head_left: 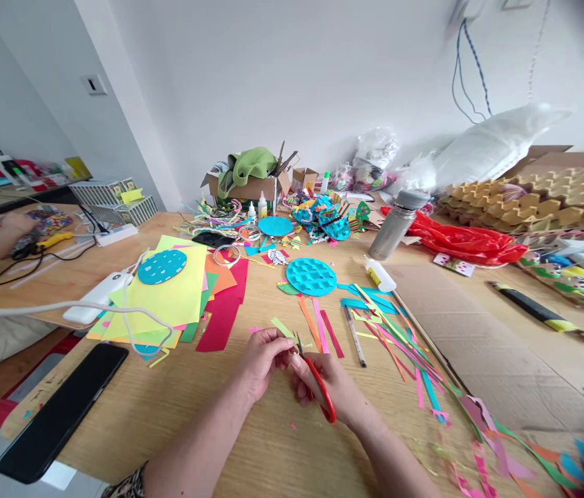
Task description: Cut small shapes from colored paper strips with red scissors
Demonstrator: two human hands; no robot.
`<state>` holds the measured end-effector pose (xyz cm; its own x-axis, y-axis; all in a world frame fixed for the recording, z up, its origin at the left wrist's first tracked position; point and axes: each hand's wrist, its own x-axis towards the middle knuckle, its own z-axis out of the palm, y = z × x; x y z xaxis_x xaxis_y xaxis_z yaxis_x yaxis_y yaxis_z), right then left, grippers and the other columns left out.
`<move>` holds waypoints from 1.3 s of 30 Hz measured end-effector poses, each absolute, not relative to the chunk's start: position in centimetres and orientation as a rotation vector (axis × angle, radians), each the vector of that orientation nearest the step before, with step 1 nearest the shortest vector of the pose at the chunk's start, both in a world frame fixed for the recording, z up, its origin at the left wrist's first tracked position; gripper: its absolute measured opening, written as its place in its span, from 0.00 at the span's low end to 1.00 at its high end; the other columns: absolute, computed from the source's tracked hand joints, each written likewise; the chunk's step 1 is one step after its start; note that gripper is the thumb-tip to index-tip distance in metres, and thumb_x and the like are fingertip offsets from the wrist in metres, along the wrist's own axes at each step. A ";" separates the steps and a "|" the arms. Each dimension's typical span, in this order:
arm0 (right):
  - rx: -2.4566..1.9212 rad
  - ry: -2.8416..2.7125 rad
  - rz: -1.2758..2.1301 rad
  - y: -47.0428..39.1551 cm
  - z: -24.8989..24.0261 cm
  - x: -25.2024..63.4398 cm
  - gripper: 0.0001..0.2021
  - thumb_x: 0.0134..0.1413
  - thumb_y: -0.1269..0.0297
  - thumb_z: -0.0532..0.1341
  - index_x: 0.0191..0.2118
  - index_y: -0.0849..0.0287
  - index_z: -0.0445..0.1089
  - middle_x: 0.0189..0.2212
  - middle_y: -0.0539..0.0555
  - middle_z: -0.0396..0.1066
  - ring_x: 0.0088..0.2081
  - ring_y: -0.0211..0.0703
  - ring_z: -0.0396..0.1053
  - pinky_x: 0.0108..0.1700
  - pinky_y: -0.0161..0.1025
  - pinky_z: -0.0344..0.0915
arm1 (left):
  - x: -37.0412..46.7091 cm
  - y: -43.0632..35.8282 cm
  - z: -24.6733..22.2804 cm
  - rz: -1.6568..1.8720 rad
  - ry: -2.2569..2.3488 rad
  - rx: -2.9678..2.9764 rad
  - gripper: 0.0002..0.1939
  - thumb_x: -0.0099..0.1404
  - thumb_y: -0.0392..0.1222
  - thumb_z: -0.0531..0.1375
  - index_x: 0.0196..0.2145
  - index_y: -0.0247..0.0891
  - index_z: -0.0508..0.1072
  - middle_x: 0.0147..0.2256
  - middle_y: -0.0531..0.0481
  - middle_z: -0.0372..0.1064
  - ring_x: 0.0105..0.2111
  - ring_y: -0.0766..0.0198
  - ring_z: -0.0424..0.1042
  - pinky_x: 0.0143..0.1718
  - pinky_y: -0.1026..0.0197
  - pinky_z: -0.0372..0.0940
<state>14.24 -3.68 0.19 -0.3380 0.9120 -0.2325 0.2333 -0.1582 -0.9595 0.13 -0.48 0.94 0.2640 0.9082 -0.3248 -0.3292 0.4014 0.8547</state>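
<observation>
My right hand [317,379] is wrapped around red-handled scissors [327,401], whose blades point up and away from me. Close against it, my left hand [265,356] has thumb and fingers pinched together near the blades. Whatever is between those fingertips is too small to make out. Just beyond the hands, short paper strips fan out: a yellow-green strip [282,326], an orange strip [310,324], a pink strip [320,325] and a red strip [332,333]. Behind them lies a round blue bumpy piece [311,277].
Coloured paper sheets [162,304] and a black phone [63,411] lie left. A pen [355,337], a glue bottle [381,274], more strips, cardboard [483,346] and a cutter knife [530,306] lie right. A steel bottle [399,225] stands behind. Another person's hands [4,228] show far left.
</observation>
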 end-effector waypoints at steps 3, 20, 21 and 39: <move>-1.330 -1.531 1.548 -3.7 0.3 14.2 0.27 0.51 0.38 0.56 0.23 0.62 0.63 0.15 0.50 0.64 0.17 0.35 0.63 0.20 0.31 0.56 | 0.2 -0.5 1.0 0.963 0.960 0.762 0.10 0.47 0.41 0.65 0.19 0.34 0.68 0.18 0.53 0.62 0.19 0.71 0.57 0.22 0.65 0.49; -1.357 -1.447 1.646 -3.8 0.6 14.0 0.29 0.48 0.35 0.54 0.20 0.61 0.61 0.10 0.48 0.61 0.12 0.34 0.61 0.14 0.30 0.52 | 0.1 -0.5 0.6 0.970 0.917 0.739 0.10 0.48 0.40 0.65 0.19 0.33 0.68 0.18 0.53 0.62 0.19 0.73 0.57 0.22 0.66 0.49; -1.366 -1.445 1.647 -3.8 0.6 14.0 0.29 0.48 0.35 0.54 0.20 0.60 0.61 0.10 0.48 0.61 0.12 0.34 0.61 0.14 0.30 0.52 | 0.1 -0.5 0.6 0.969 0.915 0.737 0.10 0.48 0.40 0.65 0.19 0.33 0.68 0.18 0.53 0.63 0.19 0.73 0.57 0.21 0.66 0.50; -1.372 -1.461 1.657 -3.8 0.4 14.3 0.28 0.49 0.37 0.55 0.20 0.61 0.62 0.11 0.48 0.63 0.12 0.34 0.61 0.13 0.29 0.50 | 0.1 -0.5 0.4 0.938 0.971 0.794 0.10 0.48 0.40 0.65 0.20 0.34 0.67 0.19 0.53 0.63 0.20 0.71 0.59 0.23 0.66 0.52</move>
